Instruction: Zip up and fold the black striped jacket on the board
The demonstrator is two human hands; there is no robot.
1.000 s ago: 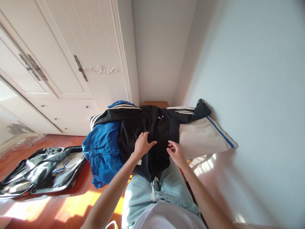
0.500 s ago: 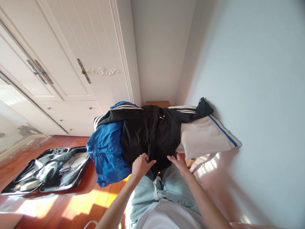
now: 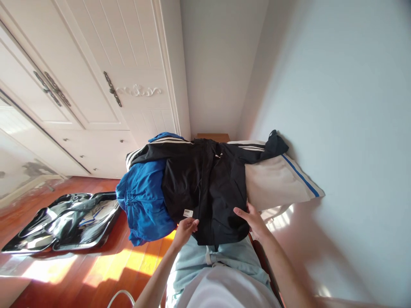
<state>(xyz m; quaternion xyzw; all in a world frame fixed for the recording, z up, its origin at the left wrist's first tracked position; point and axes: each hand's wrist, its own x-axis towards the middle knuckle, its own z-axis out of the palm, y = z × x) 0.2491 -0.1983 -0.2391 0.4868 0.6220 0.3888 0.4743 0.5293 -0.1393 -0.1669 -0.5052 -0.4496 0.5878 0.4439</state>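
A black jacket with white stripes along its sleeves lies spread out in front of me, its lower edge toward my body. My left hand pinches the bottom edge at the left front, just below a white label. At the lower right side, my right hand grips the jacket's edge, thumb on top and the other fingers partly hidden beneath. Blue gathered fabric lies under the left sleeve. Beneath the right sleeve is a beige garment with a blue stripe.
An open black suitcase with clothes inside lies on the wooden floor at the left. Behind it stands a white wardrobe. A pale wall rises close on the right.
The jacket's lower part is now spread wider and flatter. My right hand has moved right to its side edge, my left hand slightly down and left, and the white label has come into view.
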